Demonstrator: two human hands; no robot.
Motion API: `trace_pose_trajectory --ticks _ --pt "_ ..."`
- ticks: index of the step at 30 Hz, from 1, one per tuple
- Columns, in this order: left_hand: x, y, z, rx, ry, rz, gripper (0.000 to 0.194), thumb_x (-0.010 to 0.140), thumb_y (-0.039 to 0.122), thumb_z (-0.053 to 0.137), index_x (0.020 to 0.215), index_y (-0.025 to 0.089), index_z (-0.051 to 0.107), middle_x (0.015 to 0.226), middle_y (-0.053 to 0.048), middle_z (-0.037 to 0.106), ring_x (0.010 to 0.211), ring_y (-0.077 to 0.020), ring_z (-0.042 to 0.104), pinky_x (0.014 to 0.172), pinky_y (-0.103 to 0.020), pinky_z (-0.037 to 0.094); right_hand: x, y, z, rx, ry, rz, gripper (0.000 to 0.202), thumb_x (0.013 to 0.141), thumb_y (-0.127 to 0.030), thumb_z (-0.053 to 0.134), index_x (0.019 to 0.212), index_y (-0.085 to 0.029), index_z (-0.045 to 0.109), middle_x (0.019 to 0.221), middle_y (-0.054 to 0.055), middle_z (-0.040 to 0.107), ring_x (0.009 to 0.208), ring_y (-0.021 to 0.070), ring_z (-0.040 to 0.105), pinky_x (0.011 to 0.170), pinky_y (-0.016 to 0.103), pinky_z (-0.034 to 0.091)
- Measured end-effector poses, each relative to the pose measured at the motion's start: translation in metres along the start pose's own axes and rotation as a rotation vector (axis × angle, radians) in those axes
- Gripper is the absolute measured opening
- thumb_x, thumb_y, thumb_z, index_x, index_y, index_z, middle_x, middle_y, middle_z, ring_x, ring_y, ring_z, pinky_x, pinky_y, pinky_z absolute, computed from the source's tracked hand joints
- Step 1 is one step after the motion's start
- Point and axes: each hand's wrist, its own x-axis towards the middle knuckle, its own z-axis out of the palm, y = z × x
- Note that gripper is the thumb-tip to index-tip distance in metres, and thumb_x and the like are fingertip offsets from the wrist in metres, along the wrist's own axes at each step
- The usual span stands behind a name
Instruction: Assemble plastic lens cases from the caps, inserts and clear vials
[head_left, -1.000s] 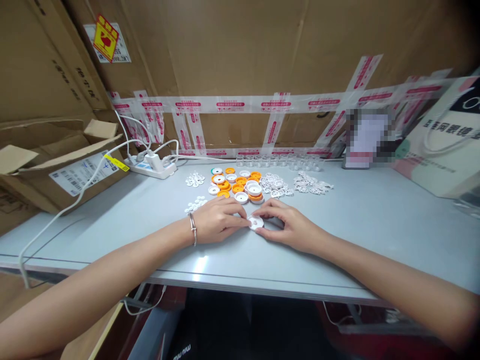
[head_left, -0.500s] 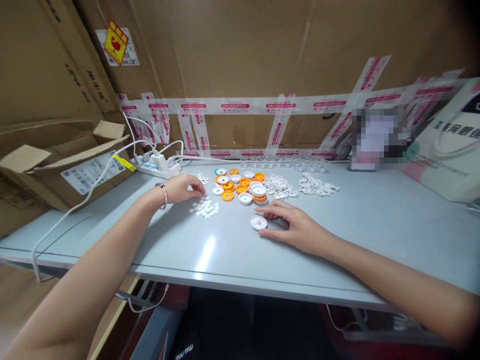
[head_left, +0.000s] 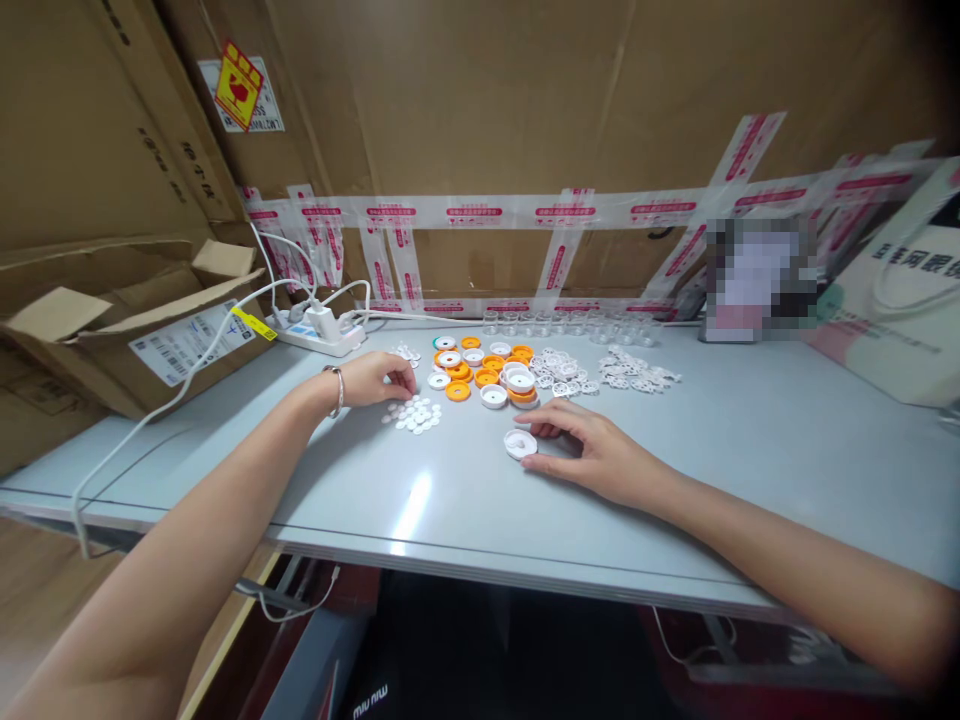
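My left hand point(head_left: 381, 380), with a bracelet at its wrist, is closed, thumb and fingertips together just above a spread of small white discs point(head_left: 414, 415). Whatever lies between those fingertips is hidden. On the table, a shallow round white cup point(head_left: 520, 445) with a small pale part inside lies between the thumb and fingers of my right hand point(head_left: 574, 440). Behind the hands stand orange rings point(head_left: 457, 391) and white rings point(head_left: 493, 397), some stacked. A few more small white pieces point(head_left: 407, 354) lie just beyond my left hand.
Piles of white openwork parts point(head_left: 637, 372) and a row of clear plastic pieces point(head_left: 570, 324) lie farther back. A power strip point(head_left: 330, 340) with cables and an open cardboard box point(head_left: 172, 330) stand left. A blurred phone-like object point(head_left: 754, 280) and a bag point(head_left: 892, 300) stand right.
The whole view has shifted slightly. My left hand stays over the small discs, and my right hand keeps the white cup in the same place on the table.
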Motion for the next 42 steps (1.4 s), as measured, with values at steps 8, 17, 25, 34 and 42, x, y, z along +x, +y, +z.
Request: trace_pose_trajectory --ticks 8,17,25,34,42 --pt "-0.003 -0.004 -0.002 -0.047 -0.016 -0.022 0.019 0.07 0.029 0.056 0.083 0.016 0.063 0.083 -0.005 0.07 0.075 -0.0139 0.063 0.067 -0.021 0.048 0.0 -0.001 0.0 -0.008 0.001 0.006 0.039 0.075 -0.04 0.061 0.108 -0.021 0.061 0.093 0.005 0.057 0.085 0.0175 0.056 0.079 0.034 0.047" --pt "-0.002 -0.004 0.001 -0.103 -0.024 -0.053 0.02 0.066 0.034 0.06 0.074 0.015 0.06 0.074 -0.003 0.066 0.067 -0.013 0.059 0.065 -0.023 0.048 0.0 0.0 0.0 0.0 0.014 -0.007 0.039 0.075 -0.04 0.061 0.109 -0.02 0.06 0.092 0.006 0.057 0.084 0.0173 0.056 0.079 0.033 0.047" --pt "-0.003 -0.007 -0.004 -0.232 -0.001 -0.046 0.024 0.064 0.035 0.064 0.072 0.014 0.056 0.066 -0.001 0.061 0.062 -0.0112 0.056 0.061 -0.022 0.046 -0.001 -0.003 -0.001 0.025 0.027 0.025 0.038 0.075 -0.04 0.061 0.107 -0.02 0.061 0.09 0.006 0.058 0.083 0.017 0.056 0.078 0.033 0.047" --pt "-0.003 0.012 0.001 -0.315 0.02 -0.01 0.03 0.069 0.041 0.059 0.082 0.014 0.053 0.076 -0.004 0.064 0.071 -0.0126 0.06 0.068 -0.026 0.051 -0.001 -0.009 -0.006 0.098 0.125 0.036 0.028 0.079 -0.037 0.056 0.099 -0.019 0.063 0.087 0.005 0.064 0.078 0.0156 0.059 0.075 0.03 0.048" --pt "-0.015 -0.031 -0.026 0.014 0.168 -0.291 0.019 0.058 0.028 0.058 0.074 0.017 0.054 0.067 0.0 0.064 0.063 -0.0145 0.06 0.063 -0.026 0.047 -0.001 -0.007 -0.007 0.086 0.156 0.064 0.025 0.08 -0.035 0.054 0.095 -0.017 0.064 0.083 0.004 0.065 0.072 0.014 0.057 0.069 0.027 0.048"
